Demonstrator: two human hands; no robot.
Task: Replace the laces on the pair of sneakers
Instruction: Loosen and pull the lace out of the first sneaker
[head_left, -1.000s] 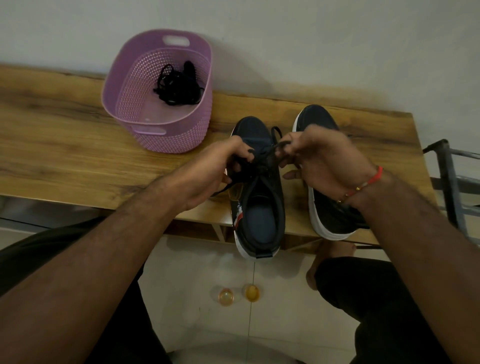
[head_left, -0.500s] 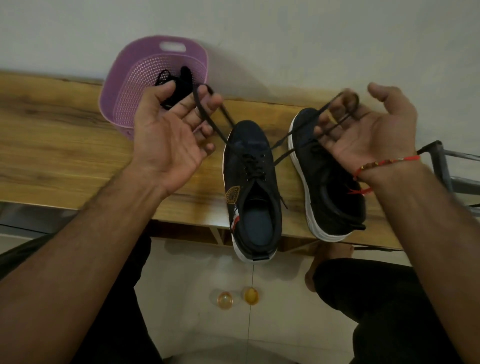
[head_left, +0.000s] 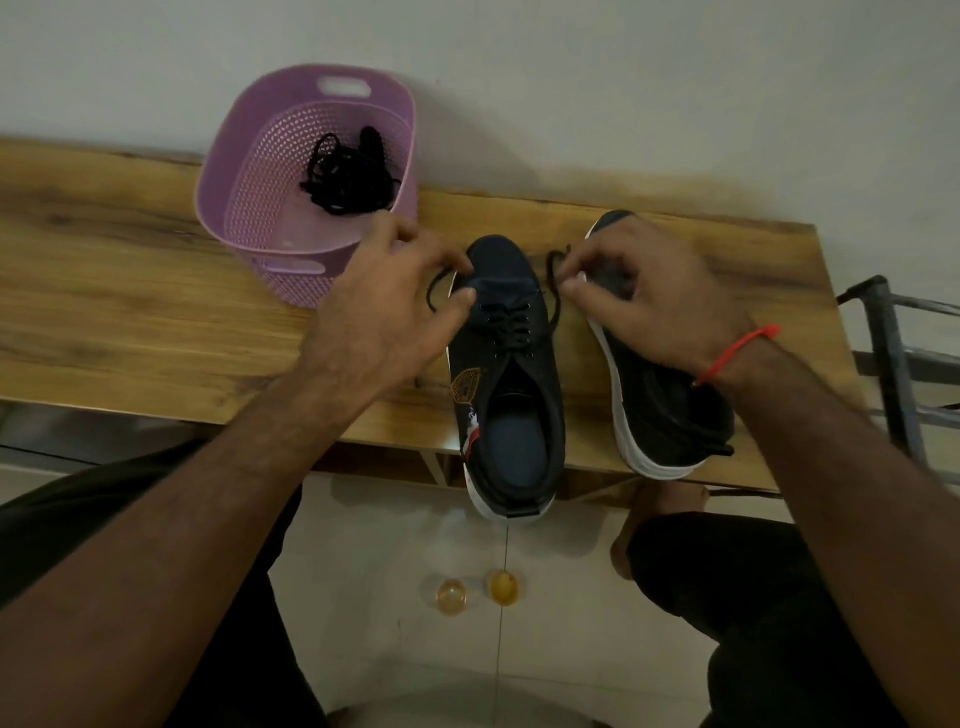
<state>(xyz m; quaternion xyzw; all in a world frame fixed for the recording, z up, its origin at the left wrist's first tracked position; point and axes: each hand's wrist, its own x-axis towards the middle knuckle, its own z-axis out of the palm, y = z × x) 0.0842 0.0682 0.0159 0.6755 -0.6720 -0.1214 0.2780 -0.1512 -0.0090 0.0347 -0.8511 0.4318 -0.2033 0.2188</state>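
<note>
Your left hand (head_left: 384, 306) and right hand (head_left: 639, 301) each pinch one end of the black lace (head_left: 511, 325) on the dark navy canvas sneaker (head_left: 506, 374) at frame centre on the wooden counter (head_left: 130, 312). Pull both ends evenly, keeping crossings flat.

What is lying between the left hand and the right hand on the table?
In the head view, the toe of the left sneaker lies between the left hand and the right hand. Each hand pinches one end of its black lace.
</note>
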